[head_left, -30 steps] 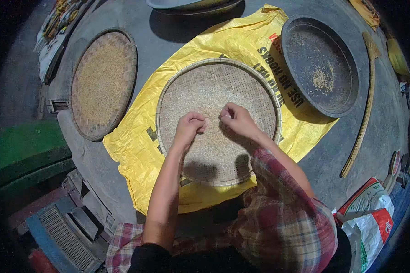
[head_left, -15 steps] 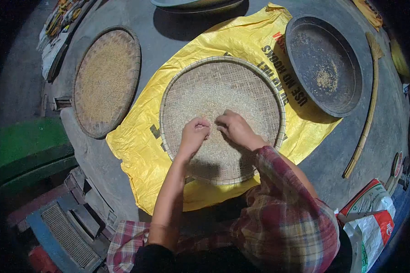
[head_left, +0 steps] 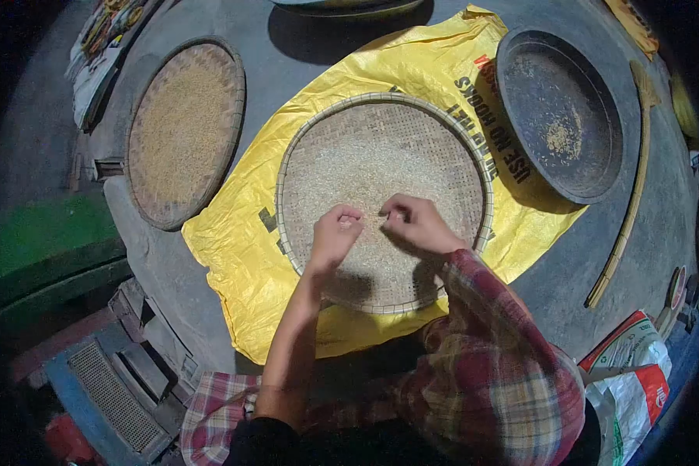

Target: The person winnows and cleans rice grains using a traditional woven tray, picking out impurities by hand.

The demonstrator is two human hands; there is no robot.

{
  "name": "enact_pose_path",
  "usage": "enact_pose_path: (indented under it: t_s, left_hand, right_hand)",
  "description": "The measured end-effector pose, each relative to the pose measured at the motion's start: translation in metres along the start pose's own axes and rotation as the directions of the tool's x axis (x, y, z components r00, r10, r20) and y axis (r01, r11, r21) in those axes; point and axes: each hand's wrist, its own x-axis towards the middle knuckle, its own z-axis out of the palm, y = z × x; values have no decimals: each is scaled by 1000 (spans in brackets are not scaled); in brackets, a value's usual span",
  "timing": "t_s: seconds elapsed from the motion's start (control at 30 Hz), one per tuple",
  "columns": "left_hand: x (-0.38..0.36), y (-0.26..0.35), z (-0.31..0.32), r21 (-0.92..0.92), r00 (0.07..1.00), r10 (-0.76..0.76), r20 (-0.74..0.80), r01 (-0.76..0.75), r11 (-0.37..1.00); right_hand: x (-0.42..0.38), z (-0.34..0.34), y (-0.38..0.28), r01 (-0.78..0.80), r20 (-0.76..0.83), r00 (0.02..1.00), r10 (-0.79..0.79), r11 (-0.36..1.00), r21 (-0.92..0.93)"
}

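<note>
A round woven bamboo winnowing tray (head_left: pixel 441 140) lies on a yellow sack, with pale grain (head_left: pixel 357 167) spread over its middle. Over the grain, my left hand (head_left: pixel 335 239) is closed, its fingers curled in against the thumb. Just to its right, my right hand (head_left: pixel 421 225) bends down with thumb and fingers drawn together in a pinch. A small gap separates the two hands. Whatever is between the fingers of either hand is too small or hidden to make out.
The yellow sack (head_left: pixel 241 287) spreads beneath the tray. At left lies another woven tray (head_left: pixel 182 132) of golden grain. A dark basin (head_left: pixel 536 85) with a little grain stands upper right, beside a long broom (head_left: pixel 625 225). White-and-red bags (head_left: pixel 633 388) lie lower right.
My right hand has shifted slightly right and down, its fingers drawn closer together. My left hand stays nearly in place, still closed. The whole view has shifted a little.
</note>
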Motion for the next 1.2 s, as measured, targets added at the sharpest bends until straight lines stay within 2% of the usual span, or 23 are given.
enact_pose_path:
  t_s: [0.03,0.07,0.1,0.17,0.23,0.3,0.33,0.4,0.43,0.5,0.57,0.63,0.7,0.73,0.8,0.83,0.87,0.9,0.93,1.0,1.07,1.13,1.2]
  left_hand:
    - [-3,5,5,233,986,154,-62,-136,963]
    - [-4,9,9,458,946,312,-84,-241,855]
    - [-2,5,10,460,946,312,-89,-239,855]
    - [4,-1,13,557,907,417,63,-378,739]
    - [1,0,13,557,911,409,52,-367,745]
    - [-3,-1,12,285,971,240,-2,-229,931]
    - [-4,1,13,281,971,238,-2,-228,932]
    - [-6,6,14,411,942,333,-47,-286,865]
    - [-5,6,16,411,941,335,-51,-286,866]
    - [-3,7,23,566,921,388,36,-339,752]
    - [0,3,25,562,901,427,75,-392,728]
    - [1,0,23,559,880,460,118,-441,702]
    - [-1,5,14,10,990,50,130,-51,999]
    - [1,4,9,13,991,47,127,-49,999]
    - [9,0,2,-294,989,19,148,25,955]
    - [12,-2,2,-294,989,20,146,24,955]
    - [15,-3,7,-70,992,114,45,-110,991]
    - [17,-4,12,169,974,226,-30,-218,961]
    - [18,-5,17,167,973,228,-26,-220,961]
    - [18,-1,26,531,892,451,22,-392,751]
    - [16,0,27,500,906,420,44,-384,776]
    - [11,-3,22,476,921,384,65,-366,800]
    - [4,-8,10,-30,990,5,138,-1,1000]
  right_hand:
    - [1,9,0,4,4,1000,-4,1000,4]
    - [2,17,4,83,11,996,-83,974,-212]
    - [3,23,7,158,34,987,-159,895,-418]
    - [4,24,11,143,23,989,-146,907,-395]
    - [-1,12,14,149,-73,980,-183,931,-334]
    - [-9,-3,22,64,-109,990,-89,974,-217]
    - [-10,-11,27,-100,-69,992,106,991,93]
    - [-13,-26,21,-395,145,911,387,713,579]
    - [-11,-23,27,-395,148,911,384,716,576]
    - [-7,-16,25,-132,-78,986,151,970,203]
    - [-8,-6,14,-72,-159,984,76,997,31]
    - [-7,2,6,76,-98,989,-114,941,-329]
    - [-6,8,9,45,-102,991,-87,932,-359]
    - [-5,7,11,47,-91,992,-83,938,-343]
    - [-2,2,13,54,-75,994,-83,944,-326]
    - [-3,-2,13,-56,-99,994,39,983,-176]
    - [-2,-5,13,-167,-104,981,164,986,-22]
    - [0,-6,14,-166,-106,981,163,986,-24]
    - [3,-7,15,-142,-107,984,141,990,-2]
    - [8,-6,13,-120,-113,986,122,993,19]
    - [15,2,9,107,-103,985,-139,957,-269]
    - [19,11,17,141,-68,982,-175,926,-351]
    - [20,14,21,174,-35,977,-211,879,-444]
